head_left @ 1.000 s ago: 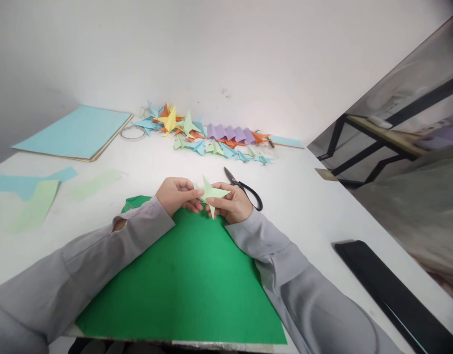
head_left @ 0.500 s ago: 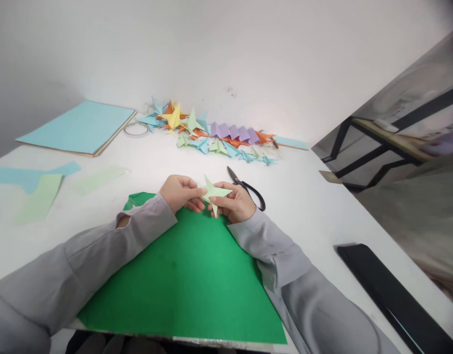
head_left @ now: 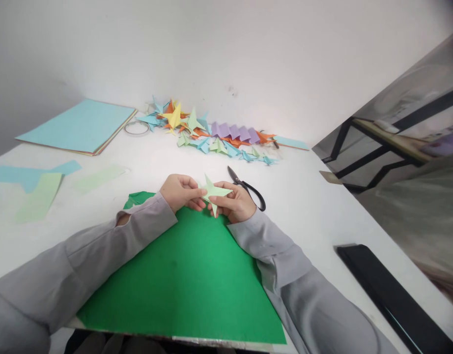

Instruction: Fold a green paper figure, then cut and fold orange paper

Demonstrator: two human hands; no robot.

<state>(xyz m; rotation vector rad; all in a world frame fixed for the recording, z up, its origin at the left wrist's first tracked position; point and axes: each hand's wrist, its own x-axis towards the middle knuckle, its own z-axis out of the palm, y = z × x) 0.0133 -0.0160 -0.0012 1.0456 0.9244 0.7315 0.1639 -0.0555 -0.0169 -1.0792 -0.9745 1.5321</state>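
A pale green folded paper piece (head_left: 214,191) with several pointed arms, like an origami bird or star, is held up between both hands. My left hand (head_left: 181,192) pinches its left side between thumb and fingers. My right hand (head_left: 236,202) grips the other side, thumb on top and fingers beneath. Both hands are closed on it, above the far end of a green sheet (head_left: 182,280). Black-handled scissors (head_left: 248,189) lie just beyond my right hand.
Along the wall lies a row of colourful folded paper figures (head_left: 175,117) and a purple pleated strip (head_left: 234,132). A stack of coloured paper (head_left: 79,125) and paper scraps (head_left: 42,196) are on the left. A wire ring (head_left: 137,128) sits behind. On the right rests a long black object (head_left: 388,295).
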